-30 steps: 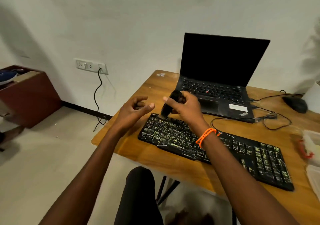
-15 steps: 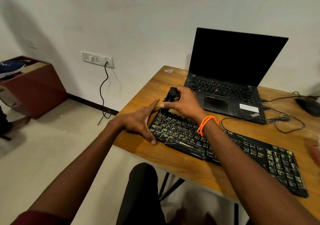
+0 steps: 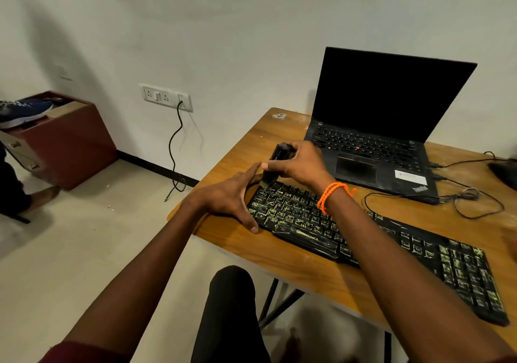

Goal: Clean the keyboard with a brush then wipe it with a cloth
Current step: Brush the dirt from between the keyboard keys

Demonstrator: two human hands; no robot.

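Note:
A long black keyboard (image 3: pixel 397 239) with yellow-green legends lies slanted on the wooden table (image 3: pixel 279 253). My right hand (image 3: pixel 299 164), with an orange band on its wrist, grips a black brush (image 3: pixel 275 164) held upright, bristles down on the keyboard's far left corner. My left hand (image 3: pixel 232 197) braces the keyboard's left end, thumb on the near edge and straight fingers reaching along the far corner beside the brush. No cloth is in view.
An open black laptop (image 3: pixel 383 127) stands behind the keyboard, with cables (image 3: pixel 461 197) and a dark mouse (image 3: pixel 503 171) at the right. A wall socket (image 3: pixel 165 97) with a hanging cord and a brown box (image 3: pixel 64 141) holding shoes are at the left.
My left hand came down from the air onto the keyboard's left end. The brush lowered to the far left corner keys. The camera turned left.

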